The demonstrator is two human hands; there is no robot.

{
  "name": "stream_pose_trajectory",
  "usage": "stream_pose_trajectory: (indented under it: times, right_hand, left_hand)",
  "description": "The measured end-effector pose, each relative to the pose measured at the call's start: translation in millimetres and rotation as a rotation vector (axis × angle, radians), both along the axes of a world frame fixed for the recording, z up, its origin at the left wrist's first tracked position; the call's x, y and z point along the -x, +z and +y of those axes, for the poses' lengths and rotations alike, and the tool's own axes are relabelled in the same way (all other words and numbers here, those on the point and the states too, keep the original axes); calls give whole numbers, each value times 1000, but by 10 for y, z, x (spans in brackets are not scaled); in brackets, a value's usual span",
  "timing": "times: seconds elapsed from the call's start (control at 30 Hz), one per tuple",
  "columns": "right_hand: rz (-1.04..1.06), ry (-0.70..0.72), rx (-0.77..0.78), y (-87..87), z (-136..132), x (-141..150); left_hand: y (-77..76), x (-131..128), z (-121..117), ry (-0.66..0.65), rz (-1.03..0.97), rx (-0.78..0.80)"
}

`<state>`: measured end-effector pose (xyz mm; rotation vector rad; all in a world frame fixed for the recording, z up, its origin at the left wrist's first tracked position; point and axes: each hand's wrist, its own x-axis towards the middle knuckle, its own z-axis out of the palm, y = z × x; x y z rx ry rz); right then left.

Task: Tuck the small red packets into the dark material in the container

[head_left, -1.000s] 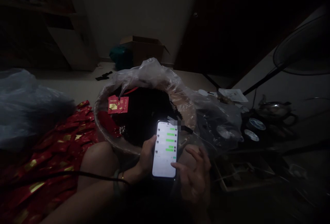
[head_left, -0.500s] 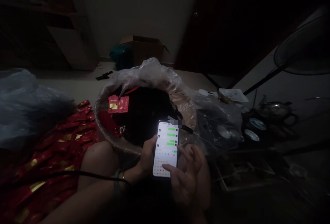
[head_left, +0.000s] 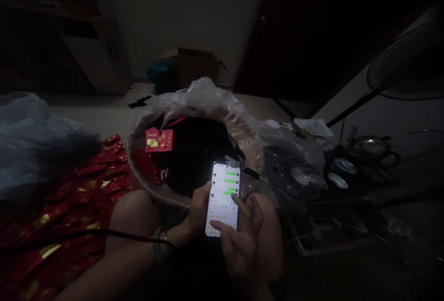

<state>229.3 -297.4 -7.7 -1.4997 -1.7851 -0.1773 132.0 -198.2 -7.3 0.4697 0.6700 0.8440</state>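
A lit phone (head_left: 220, 206) showing a chat with green message bubbles and rows of emoji is held upright over my lap. My left hand (head_left: 198, 208) grips it along its left edge. Over the lower right part of the screen is my right hand (head_left: 241, 238), fingers apart, its thumb stretched across the emoji rows. Just beyond the phone stands a round tub lined with a clear plastic bag (head_left: 204, 95), filled with dark loose tea-like material (head_left: 197, 153). Two red packets (head_left: 158, 139) lie on that material at the left.
Many red and gold packets (head_left: 93, 181) are heaped to the left beside a clear plastic bag (head_left: 38, 144). A teapot (head_left: 369, 146) and a fan (head_left: 409, 65) are at the right. Behind the tub sits a cardboard box (head_left: 197, 67). A black cable (head_left: 121, 234) crosses my left forearm.
My right hand has shifted left across the phone screen, its thumb now further over the emoji rows. My left hand and the phone have stayed in place.
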Motion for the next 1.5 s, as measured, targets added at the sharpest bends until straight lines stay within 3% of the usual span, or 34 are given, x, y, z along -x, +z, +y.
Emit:
stream_pose_trajectory:
  times: [0.37, 0.67, 1.0, 1.23, 1.5]
  right_hand:
    - [-3, 3, 5, -4, 1, -13]
    - [169, -87, -44, -34, -38, -28]
    - [82, 71, -77, -23, -44, -9]
    - [126, -46, -216, -53, -46, -102]
    - [120, -115, -182, -74, -62, -170]
  left_hand:
    - [19, 2, 1, -36, -31, 8]
    - [13, -1, -12, -26, 7, -10]
    - [88, -4, -13, -12, -4, -3]
    - [13, -6, -9, -20, -13, -6]
    - [-13, -4, 0, 12, 31, -31]
